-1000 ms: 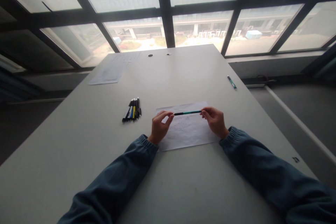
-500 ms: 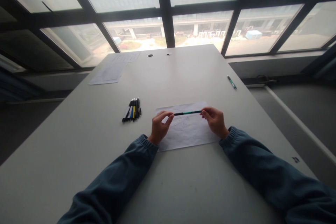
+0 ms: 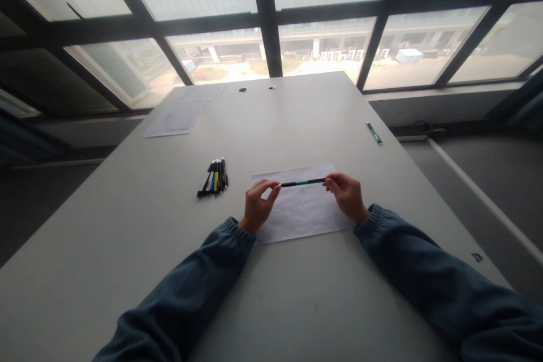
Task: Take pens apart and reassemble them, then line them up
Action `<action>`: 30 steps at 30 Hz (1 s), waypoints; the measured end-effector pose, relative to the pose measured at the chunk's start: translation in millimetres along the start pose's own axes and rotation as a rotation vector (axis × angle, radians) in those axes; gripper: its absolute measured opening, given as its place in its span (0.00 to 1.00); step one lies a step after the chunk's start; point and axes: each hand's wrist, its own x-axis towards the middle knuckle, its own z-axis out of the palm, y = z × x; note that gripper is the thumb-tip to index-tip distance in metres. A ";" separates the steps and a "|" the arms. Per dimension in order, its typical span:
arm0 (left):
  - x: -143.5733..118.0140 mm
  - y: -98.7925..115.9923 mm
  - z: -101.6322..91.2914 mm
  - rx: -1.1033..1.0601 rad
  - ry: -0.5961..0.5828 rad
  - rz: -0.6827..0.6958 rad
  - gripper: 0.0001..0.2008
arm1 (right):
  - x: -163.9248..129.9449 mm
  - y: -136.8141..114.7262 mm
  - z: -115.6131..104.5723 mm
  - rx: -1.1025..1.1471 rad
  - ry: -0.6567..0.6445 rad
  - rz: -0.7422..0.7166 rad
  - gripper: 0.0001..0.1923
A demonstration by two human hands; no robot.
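Observation:
A black and green pen point(image 3: 302, 182) is held level between my two hands. My left hand point(image 3: 258, 205) pinches its left end between thumb and fingertips. At the other end, my right hand point(image 3: 347, 197) is closed on the tip in the same way. Under the pen and both hands lies a white sheet of paper point(image 3: 305, 218) with faint marks on it. Left of my left hand, several pens point(image 3: 212, 178) lie side by side in a bunch, with black, white, blue and yellow parts.
A green pen point(image 3: 374, 133) lies near the right edge of the white table point(image 3: 271, 300). Papers point(image 3: 173, 119) are spread at the far left. Two small round fittings point(image 3: 242, 90) sit at the far end, by the windows. A small dark mark point(image 3: 477, 258) is at the right edge.

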 end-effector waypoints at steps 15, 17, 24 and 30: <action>-0.9 -2.4 -0.2 -0.015 -0.019 -0.003 0.07 | -0.1 -1.1 -0.5 -0.010 0.001 -0.007 0.12; -0.8 -1.8 -0.3 -0.018 -0.015 0.001 0.07 | 0.0 -1.6 -0.6 -0.012 0.000 -0.007 0.12; -0.8 -2.5 -0.2 -0.006 -0.018 0.002 0.08 | -0.5 -1.9 0.3 -0.018 -0.003 -0.014 0.13; -0.8 -2.3 -0.3 -0.004 -0.018 0.005 0.10 | -0.5 0.4 0.4 -0.017 0.005 -0.006 0.13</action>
